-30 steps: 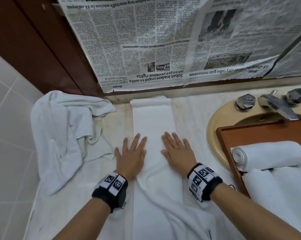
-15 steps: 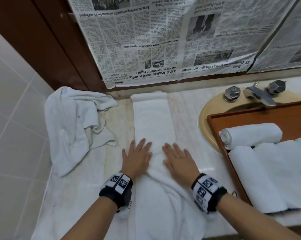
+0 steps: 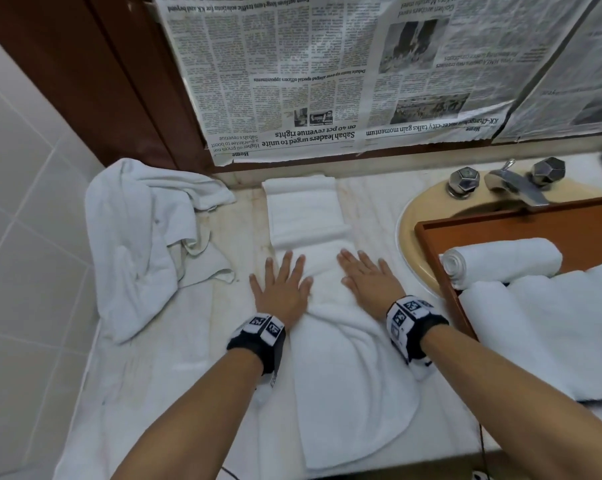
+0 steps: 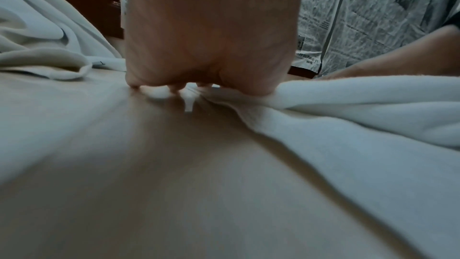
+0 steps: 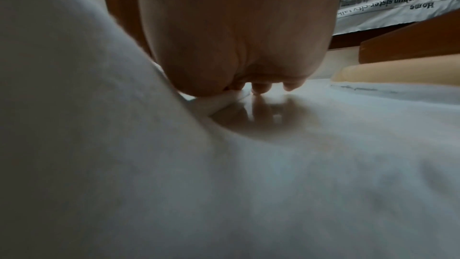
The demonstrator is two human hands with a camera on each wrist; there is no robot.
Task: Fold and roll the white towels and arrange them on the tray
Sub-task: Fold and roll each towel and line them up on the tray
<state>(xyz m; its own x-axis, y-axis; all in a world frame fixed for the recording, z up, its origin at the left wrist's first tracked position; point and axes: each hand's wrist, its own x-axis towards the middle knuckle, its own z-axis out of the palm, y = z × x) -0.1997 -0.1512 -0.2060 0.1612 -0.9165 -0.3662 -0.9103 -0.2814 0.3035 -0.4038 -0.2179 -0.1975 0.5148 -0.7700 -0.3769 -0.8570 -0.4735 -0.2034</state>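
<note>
the long white towel (image 3: pixel 322 306) lies in a strip on the marble table (image 3: pixel 175 341), from the wall side down to the near edge, at the centre of the head view. its far end (image 3: pixel 301 209) is folded flat and neat, and the near part is loose and wrinkled. the left hand (image 3: pixel 281 289) lies flat with straight, spread fingers on the left edge of the towel, partly on the table, and it holds nothing. the right hand (image 3: pixel 368 280) lies flat in the same way on the right edge of the towel, fingers straight, pressing down and gripping nothing. in the wrist views both palms sit low on the cloth, with the fingertips touching the surface. the wooden tray (image 3: pixel 500 223) stands at 3 o'clock from the hands, over the beige sink (image 3: pixel 417 216). one rolled towel (image 3: pixel 500 259) lies in the tray, and just beside it, on its near side, a bigger rolled towel (image 3: pixel 534 334) reaches out over the near rim of the tray. a crumpled towel (image 3: pixel 136 244) lies in a heap at 10 o'clock, near the tiled wall. the tap (image 3: pixel 514 185) is at 2 o'clock, and sheets of newspaper (image 3: pixel 327 71) hang at 12 o'clock.
</note>
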